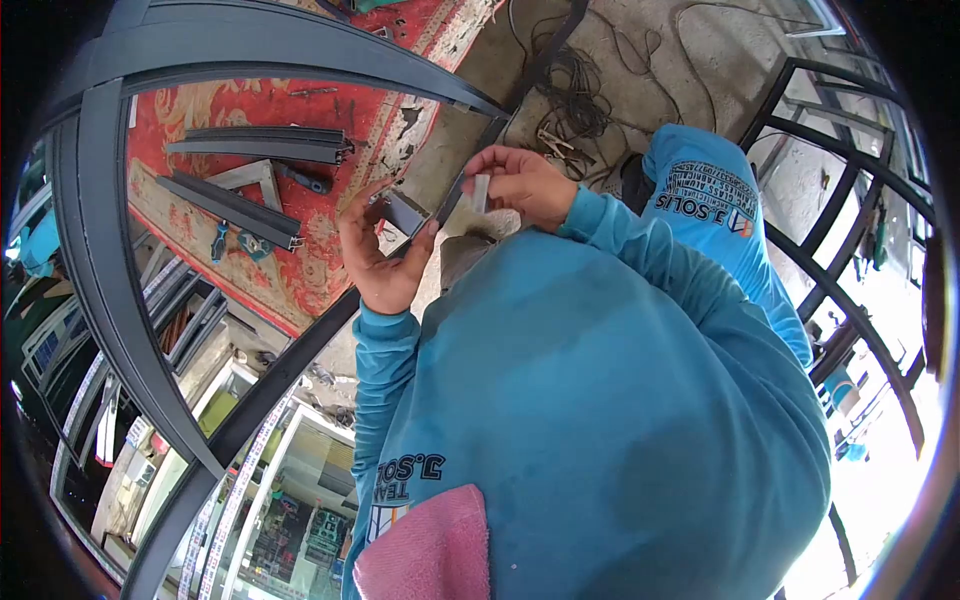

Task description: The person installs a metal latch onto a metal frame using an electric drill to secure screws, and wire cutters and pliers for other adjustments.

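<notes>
My left hand is closed around a short dark grey piece of hollow metal profile, its thumb against the near edge. In my right hand, a small pale, silvery flat piece is pinched between the fingers. A small gap separates the two pieces. Both hands are above the bottom rail of a dark grey metal frame, near the edge of a table with a worn red patterned cover.
On the cover lie dark profile lengths, a pale corner piece, and a screwdriver. The frame's curved upper bar spans the left side. Coiled cables lie on the floor. Beside me is a person in a blue shirt.
</notes>
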`<action>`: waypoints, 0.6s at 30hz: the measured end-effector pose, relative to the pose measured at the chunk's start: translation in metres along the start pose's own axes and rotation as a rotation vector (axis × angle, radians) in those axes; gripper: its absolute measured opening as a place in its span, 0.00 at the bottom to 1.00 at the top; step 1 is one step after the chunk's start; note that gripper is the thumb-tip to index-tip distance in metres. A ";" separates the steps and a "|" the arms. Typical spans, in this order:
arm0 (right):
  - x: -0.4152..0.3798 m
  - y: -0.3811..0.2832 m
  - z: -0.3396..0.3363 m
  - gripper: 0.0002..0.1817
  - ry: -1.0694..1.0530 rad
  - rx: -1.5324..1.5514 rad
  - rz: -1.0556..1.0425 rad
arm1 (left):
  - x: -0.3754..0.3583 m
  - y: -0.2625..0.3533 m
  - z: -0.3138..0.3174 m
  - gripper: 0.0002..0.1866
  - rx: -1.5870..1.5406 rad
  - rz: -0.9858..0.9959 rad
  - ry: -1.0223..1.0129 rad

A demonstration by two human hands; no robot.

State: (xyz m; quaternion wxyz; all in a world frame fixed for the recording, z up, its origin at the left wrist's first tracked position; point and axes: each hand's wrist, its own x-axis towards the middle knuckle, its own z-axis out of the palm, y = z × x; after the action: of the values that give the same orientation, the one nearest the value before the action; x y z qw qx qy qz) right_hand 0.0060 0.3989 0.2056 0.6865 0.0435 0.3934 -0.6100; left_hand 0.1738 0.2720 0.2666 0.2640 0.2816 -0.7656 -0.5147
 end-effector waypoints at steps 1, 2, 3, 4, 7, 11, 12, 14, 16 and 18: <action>0.001 -0.004 0.003 0.17 -0.054 -0.070 -0.088 | -0.002 0.002 -0.003 0.34 -0.042 -0.023 -0.007; 0.001 -0.008 0.007 0.15 -0.110 -0.141 -0.176 | -0.003 0.003 -0.005 0.34 -0.084 -0.045 -0.013; -0.001 -0.011 0.014 0.15 -0.113 -0.144 -0.178 | -0.006 0.005 -0.009 0.34 -0.082 -0.041 -0.010; -0.003 -0.015 0.023 0.14 -0.137 -0.132 -0.216 | -0.008 0.006 -0.013 0.34 -0.140 -0.058 -0.031; -0.010 -0.024 0.043 0.13 -0.200 -0.175 -0.251 | -0.015 0.009 -0.021 0.35 -0.286 -0.069 -0.038; -0.021 -0.018 0.070 0.09 -0.281 -0.308 -0.294 | -0.029 0.014 -0.037 0.36 -0.463 -0.109 -0.021; -0.024 -0.013 0.078 0.09 -0.285 -0.317 -0.292 | -0.034 0.014 -0.041 0.36 -0.466 -0.104 -0.013; -0.031 0.000 0.094 0.07 -0.238 -0.223 -0.257 | -0.046 0.014 -0.051 0.35 -0.496 -0.041 -0.018; -0.034 0.017 0.105 0.08 -0.264 -0.224 -0.281 | -0.058 0.015 -0.062 0.35 -0.529 -0.051 0.006; -0.039 0.035 0.119 0.08 -0.291 -0.222 -0.302 | -0.072 0.018 -0.075 0.35 -0.561 -0.063 0.029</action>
State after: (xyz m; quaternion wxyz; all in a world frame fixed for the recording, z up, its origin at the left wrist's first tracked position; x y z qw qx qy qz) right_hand 0.0968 0.3748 0.2954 0.6377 -0.1799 0.3570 -0.6585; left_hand 0.2736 0.2804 0.3005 0.3265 0.2286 -0.5801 -0.7104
